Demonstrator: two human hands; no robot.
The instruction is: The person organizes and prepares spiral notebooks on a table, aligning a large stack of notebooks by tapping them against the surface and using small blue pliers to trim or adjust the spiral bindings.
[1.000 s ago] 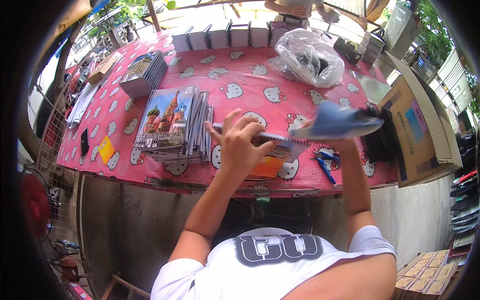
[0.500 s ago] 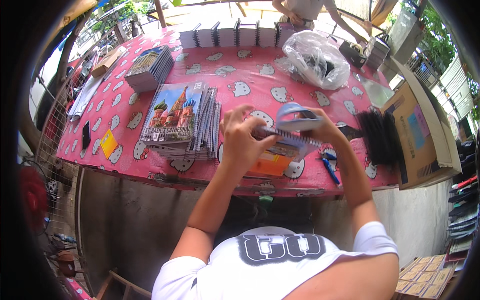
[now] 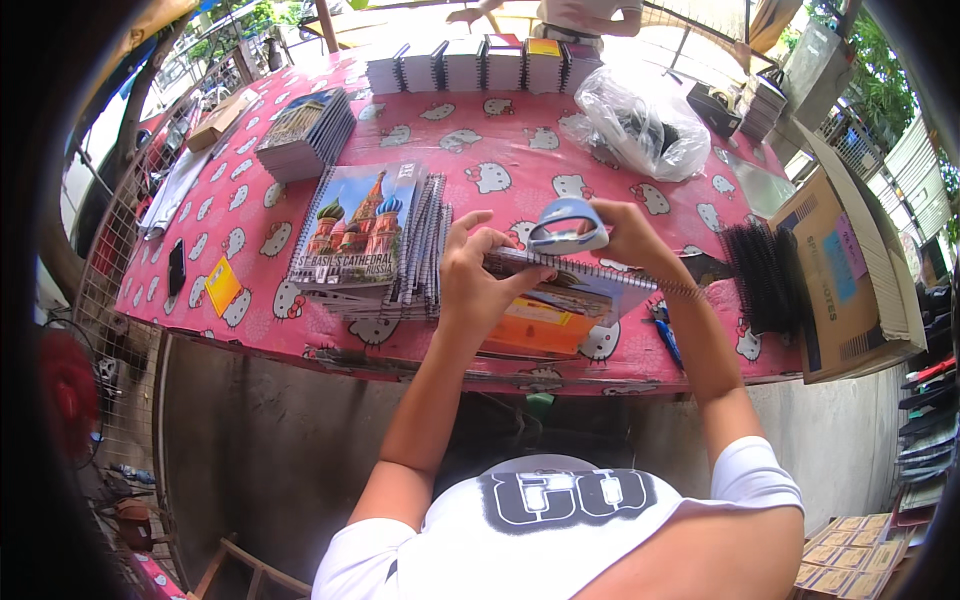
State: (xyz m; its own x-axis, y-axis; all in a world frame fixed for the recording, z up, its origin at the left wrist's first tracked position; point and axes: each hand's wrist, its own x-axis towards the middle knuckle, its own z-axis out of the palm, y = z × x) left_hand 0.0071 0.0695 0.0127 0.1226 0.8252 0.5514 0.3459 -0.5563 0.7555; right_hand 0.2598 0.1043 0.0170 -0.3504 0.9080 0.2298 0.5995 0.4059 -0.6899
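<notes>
My left hand [image 3: 478,275] is closed on the left end of a notebook [image 3: 600,290], thumb on the near side. The notebook stands tilted, its bound edge up. A dark spiral coil [image 3: 640,278] runs along that edge and sticks out past its right end, by my right forearm. My right hand [image 3: 625,235] grips a blue-and-white looped tool [image 3: 568,225], held just above the coil. An orange printed cover [image 3: 535,325] shows below the notebook. To the left lies a stack of spiral notebooks [image 3: 355,235] with a cathedral picture on top.
Blue-handled pliers [image 3: 664,335] lie right of the notebook. Black coils [image 3: 757,275] are heaped against a cardboard box [image 3: 850,270]. A clear plastic bag [image 3: 640,125] and a row of notebooks [image 3: 465,65] stand farther back. A yellow card [image 3: 223,287] and phone [image 3: 176,267] lie left.
The looped tool has shifted slightly left along the bound edge. More coil now reaches out at the right end. Across the table, another person has moved.
</notes>
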